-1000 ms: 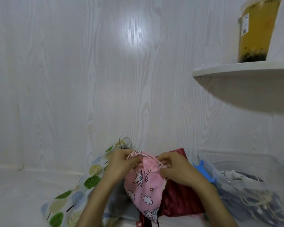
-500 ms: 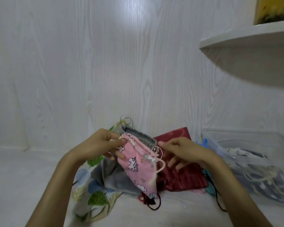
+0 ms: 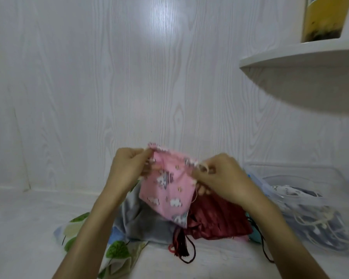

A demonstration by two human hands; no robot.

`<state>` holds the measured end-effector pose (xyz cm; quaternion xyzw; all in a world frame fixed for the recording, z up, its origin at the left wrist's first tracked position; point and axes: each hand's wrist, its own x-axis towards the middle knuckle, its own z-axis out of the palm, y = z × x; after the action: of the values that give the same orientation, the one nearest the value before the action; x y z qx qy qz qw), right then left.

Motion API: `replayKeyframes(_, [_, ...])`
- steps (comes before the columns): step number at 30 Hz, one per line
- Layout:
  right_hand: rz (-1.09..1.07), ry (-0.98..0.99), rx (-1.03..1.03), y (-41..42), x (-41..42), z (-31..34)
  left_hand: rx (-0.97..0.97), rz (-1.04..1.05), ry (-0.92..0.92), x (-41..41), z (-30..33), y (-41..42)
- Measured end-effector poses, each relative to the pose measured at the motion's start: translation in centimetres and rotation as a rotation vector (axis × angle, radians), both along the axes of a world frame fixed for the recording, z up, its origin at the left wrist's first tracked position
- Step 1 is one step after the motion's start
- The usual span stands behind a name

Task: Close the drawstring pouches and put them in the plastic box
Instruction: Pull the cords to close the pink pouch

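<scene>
Pink pouch [image 3: 169, 186]: held up at centre, above the pile | likely light, soft, limp; take by mouth hem and cord | left hand [image 3: 127, 168] pinches left hem | right hand [image 3: 220, 176] pinches cord at right | red pouch [image 3: 216, 220] beneath | box [image 3: 290, 174] right.

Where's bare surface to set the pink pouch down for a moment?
Bare white surface lies left of the leaf-print pouch, toward the corner, and in front of the dark red pouch. Crowded: the fabric pile under both hands, and the plastic box at right.
</scene>
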<state>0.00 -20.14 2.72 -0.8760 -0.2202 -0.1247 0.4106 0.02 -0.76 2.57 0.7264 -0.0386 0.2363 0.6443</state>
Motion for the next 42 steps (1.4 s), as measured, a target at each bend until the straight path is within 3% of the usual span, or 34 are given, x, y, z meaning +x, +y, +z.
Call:
replayKeyframes(3, [-0.058, -0.286, 0.297, -0.1, 0.0, 1.2, -0.185, -0.066, -0.16, -1.0, 1.5, -0.3])
replayKeyframes(6, [-0.045, -0.233, 0.235, -0.5, 1.2, 0.5, -0.161, -0.09, -0.121, -0.6, 1.0, -0.4])
replayKeyframes(8, [-0.038, -0.079, 0.077, -1.2, 2.1, -0.7, 0.01, -0.116, 0.02, 0.1, -0.3, 0.3])
replayKeyframes(10, [0.031, 0.073, -0.112, -2.3, 2.8, -1.6, 0.328, -0.214, 0.202, 0.4, -1.5, 1.9])
replayKeyframes(11, [0.084, 0.142, -0.14, -2.8, 2.9, -1.7, 0.444, -0.3, 0.285, 0.3, -1.6, 2.6])
replayKeyframes(13, [0.163, 0.247, -0.056, -3.7, 2.8, -1.6, 0.497, -0.46, 0.368, -0.3, -1.3, 3.7])
replayKeyframes(16, [0.173, 0.37, 0.223, -4.2, 2.9, -1.5, 0.327, -0.438, 0.319, -0.4, -1.0, 5.0])
replayKeyframes(21, [-0.101, 0.347, 0.655, -4.3, 4.5, -2.0, -0.104, 0.025, 0.2, 1.7, -2.7, 4.5])
replayKeyframes(23, [-0.169, 0.294, 0.71, -3.9, 4.7, -2.1, -0.204, 0.164, 0.114, 1.9, -3.0, 3.5])
replayKeyframes(26, [-0.257, 0.122, 0.542, -3.0, 4.6, -2.0, 0.053, 0.342, 0.021, 2.4, -3.4, 3.6])
replayKeyframes(28, [-0.285, 0.069, 0.392, -3.3, 4.4, -1.5, 0.206, 0.281, 0.111, 2.5, -3.4, 4.6])
replayKeyframes(31, [-0.248, 0.251, 0.045, -4.6, 4.0, -1.2, 0.342, 0.216, 0.234, 2.7, -3.4, 5.6])
replayKeyframes(33, [-0.244, 0.398, -0.233, -4.7, 3.4, -1.4, 0.318, 0.19, 0.202, 2.6, -3.2, 5.4])
replayKeyframes(35, [-0.301, 0.335, -0.435, -4.1, 2.8, -1.3, 0.217, 0.139, 0.132, 2.4, -2.8, 4.6])
replayKeyframes(37, [-0.346, 0.082, -0.403, -2.7, 2.4, -0.9, 0.173, 0.098, 0.06, 2.0, -2.1, 4.0])
replayKeyframes(39, [-0.297, -0.061, -0.121, -0.7, 1.8, -0.4, 0.152, 0.008, 0.0, 1.3, -1.3, 3.3])
replayKeyframes(42, [-0.161, -0.002, -0.041, 1.5, 2.0, -1.2, 0.123, -0.184, -0.014, 0.3, -0.4, 2.3])
